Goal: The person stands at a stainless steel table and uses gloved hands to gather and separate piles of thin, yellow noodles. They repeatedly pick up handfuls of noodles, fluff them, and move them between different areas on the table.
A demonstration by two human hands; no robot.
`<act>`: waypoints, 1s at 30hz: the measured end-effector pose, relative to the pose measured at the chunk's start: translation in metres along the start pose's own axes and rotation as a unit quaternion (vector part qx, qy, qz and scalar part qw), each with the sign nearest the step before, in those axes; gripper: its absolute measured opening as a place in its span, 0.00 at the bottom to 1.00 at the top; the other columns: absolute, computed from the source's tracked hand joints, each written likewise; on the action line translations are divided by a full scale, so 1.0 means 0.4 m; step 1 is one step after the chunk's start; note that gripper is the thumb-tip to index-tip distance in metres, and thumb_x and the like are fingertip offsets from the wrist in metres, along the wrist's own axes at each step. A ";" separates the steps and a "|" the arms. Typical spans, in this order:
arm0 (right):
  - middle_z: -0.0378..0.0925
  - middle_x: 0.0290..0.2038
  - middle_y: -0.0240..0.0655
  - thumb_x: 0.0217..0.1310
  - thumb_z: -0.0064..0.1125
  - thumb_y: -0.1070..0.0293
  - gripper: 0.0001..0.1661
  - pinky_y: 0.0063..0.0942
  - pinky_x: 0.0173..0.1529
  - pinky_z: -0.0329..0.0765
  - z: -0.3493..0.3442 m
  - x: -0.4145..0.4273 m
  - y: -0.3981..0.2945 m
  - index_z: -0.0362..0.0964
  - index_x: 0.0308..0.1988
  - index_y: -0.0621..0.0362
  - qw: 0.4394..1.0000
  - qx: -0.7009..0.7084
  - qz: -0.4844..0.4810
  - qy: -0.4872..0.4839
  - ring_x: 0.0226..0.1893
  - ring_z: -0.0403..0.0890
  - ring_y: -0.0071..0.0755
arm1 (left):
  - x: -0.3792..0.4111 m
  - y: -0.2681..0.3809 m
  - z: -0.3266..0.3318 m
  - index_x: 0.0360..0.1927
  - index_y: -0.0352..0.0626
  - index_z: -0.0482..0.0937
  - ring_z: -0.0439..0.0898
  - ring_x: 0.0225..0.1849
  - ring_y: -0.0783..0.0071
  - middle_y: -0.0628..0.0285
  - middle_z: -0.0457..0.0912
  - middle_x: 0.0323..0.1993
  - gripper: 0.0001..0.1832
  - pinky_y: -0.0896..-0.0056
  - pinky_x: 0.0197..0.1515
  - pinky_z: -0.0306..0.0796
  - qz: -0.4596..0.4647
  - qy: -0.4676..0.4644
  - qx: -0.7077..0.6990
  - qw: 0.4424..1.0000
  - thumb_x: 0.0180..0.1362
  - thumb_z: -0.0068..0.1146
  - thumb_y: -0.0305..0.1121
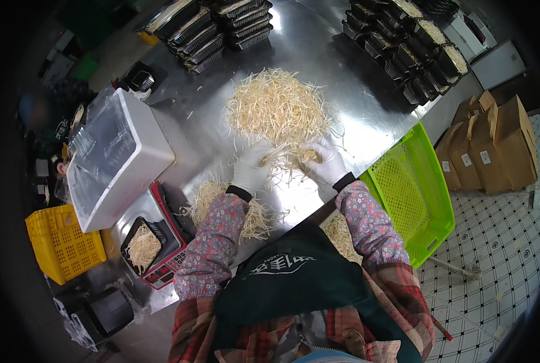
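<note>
A large heap of bean sprouts (pixel 279 104) lies on the steel table (pixel 184 104) before me. At the heap's near edge, my gloved left hand (pixel 253 167) has its fingers curled on some sprouts. My right hand (pixel 325 159), in a white glove too, pinches a small bunch of sprouts a short way to the right. Loose strands lie between both hands. A smaller sprout pile (pixel 211 199) sits partly under my left forearm. To the left, a black plastic tray (pixel 160 227) of sprouts rests on a red-framed weighing scale (pixel 170 267).
Left stand a white foam box (pixel 154 154) with clear plastic packaging, a yellow crate (pixel 66 240) and black trays (pixel 109 311). Stacked filled trays (pixel 247 22) (pixel 406 54) occupy the far side. A green basket (pixel 406 195) and paper bags (pixel 487 149) are right. Another person (pixel 57 113) is far left.
</note>
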State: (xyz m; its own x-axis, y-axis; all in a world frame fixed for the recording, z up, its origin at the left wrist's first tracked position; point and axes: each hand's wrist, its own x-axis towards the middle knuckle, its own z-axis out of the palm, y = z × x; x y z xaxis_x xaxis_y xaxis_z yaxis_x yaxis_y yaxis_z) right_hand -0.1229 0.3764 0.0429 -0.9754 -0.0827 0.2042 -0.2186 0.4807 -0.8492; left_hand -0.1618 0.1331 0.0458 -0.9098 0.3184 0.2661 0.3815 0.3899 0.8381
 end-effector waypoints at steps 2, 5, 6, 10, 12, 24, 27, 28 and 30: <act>0.78 0.42 0.33 0.53 0.67 0.75 0.15 0.26 0.55 0.74 0.005 -0.018 0.028 0.81 0.44 0.54 0.998 0.061 -0.001 0.007 0.47 0.79 0.33 | -0.035 0.003 -0.004 0.45 0.46 0.85 0.83 0.45 0.61 0.60 0.84 0.43 0.16 0.69 0.48 0.77 -0.011 -0.008 0.016 1.000 0.51 0.60 0.21; 0.80 0.45 0.32 0.52 0.67 0.76 0.18 0.27 0.56 0.74 0.015 -0.050 0.063 0.82 0.45 0.52 0.999 0.037 0.032 -0.007 0.49 0.79 0.32 | -0.106 -0.024 0.004 0.45 0.48 0.84 0.82 0.46 0.62 0.62 0.84 0.45 0.15 0.67 0.50 0.76 -0.025 -0.015 0.029 0.999 0.53 0.60 0.25; 0.80 0.48 0.32 0.52 0.67 0.77 0.19 0.28 0.58 0.73 0.006 -0.060 0.038 0.82 0.46 0.51 0.998 0.029 0.049 -0.038 0.51 0.79 0.35 | -0.126 -0.028 0.002 0.45 0.49 0.85 0.82 0.47 0.62 0.63 0.84 0.45 0.14 0.66 0.50 0.75 -0.015 -0.030 0.060 0.998 0.54 0.60 0.26; 0.80 0.53 0.33 0.52 0.67 0.76 0.17 0.30 0.61 0.73 -0.022 -0.131 0.112 0.83 0.45 0.50 0.994 -0.004 0.053 -0.097 0.56 0.76 0.36 | -0.206 -0.043 -0.020 0.44 0.53 0.85 0.79 0.52 0.62 0.67 0.84 0.45 0.13 0.58 0.56 0.70 0.015 -0.119 0.160 0.980 0.54 0.62 0.31; 0.80 0.55 0.34 0.51 0.66 0.77 0.16 0.31 0.62 0.71 -0.059 -0.153 0.107 0.83 0.43 0.50 0.987 0.002 0.104 -0.123 0.58 0.75 0.37 | -0.239 -0.058 -0.043 0.41 0.53 0.85 0.77 0.54 0.63 0.68 0.84 0.46 0.12 0.56 0.59 0.67 0.027 -0.124 0.165 0.978 0.51 0.65 0.32; 0.73 0.58 0.48 0.53 0.73 0.59 0.35 0.41 0.62 0.72 -0.076 -0.170 0.123 0.71 0.59 0.54 0.978 -0.175 0.115 0.009 0.59 0.74 0.51 | -0.239 -0.074 -0.112 0.30 0.40 0.85 0.82 0.42 0.59 0.59 0.85 0.36 0.05 0.62 0.47 0.74 -0.104 -0.002 0.134 0.986 0.53 0.68 0.30; 0.59 0.69 0.51 0.42 0.76 0.46 0.59 0.43 0.64 0.71 -0.004 -0.150 0.070 0.57 0.70 0.47 0.948 -0.282 0.142 -0.045 0.64 0.66 0.57 | -0.208 -0.098 -0.071 0.40 0.41 0.83 0.80 0.45 0.57 0.58 0.83 0.43 0.13 0.61 0.48 0.74 -0.018 -0.019 0.238 0.971 0.54 0.68 0.36; 0.57 0.70 0.49 0.40 0.77 0.44 0.62 0.44 0.64 0.71 0.013 -0.139 0.052 0.54 0.72 0.46 0.939 -0.306 0.143 -0.065 0.64 0.66 0.58 | -0.194 -0.082 -0.038 0.43 0.42 0.82 0.79 0.47 0.56 0.57 0.82 0.46 0.16 0.60 0.48 0.74 0.008 -0.008 0.295 0.955 0.54 0.67 0.38; 0.59 0.69 0.49 0.42 0.75 0.45 0.57 0.44 0.61 0.73 0.046 -0.131 0.070 0.58 0.69 0.46 0.935 -0.329 0.112 -0.068 0.61 0.69 0.57 | -0.172 -0.063 0.006 0.50 0.44 0.79 0.78 0.50 0.55 0.57 0.80 0.51 0.21 0.59 0.50 0.74 0.022 -0.024 0.348 0.937 0.54 0.67 0.40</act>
State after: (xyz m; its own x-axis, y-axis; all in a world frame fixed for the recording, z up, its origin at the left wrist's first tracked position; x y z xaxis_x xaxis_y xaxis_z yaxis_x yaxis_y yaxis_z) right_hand -0.0784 0.3781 -0.0003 -0.9990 -0.0056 -0.0449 0.0114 0.9289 -0.3701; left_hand -0.1086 0.1036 0.0051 -0.8890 0.3787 0.2575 0.4471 0.8397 0.3084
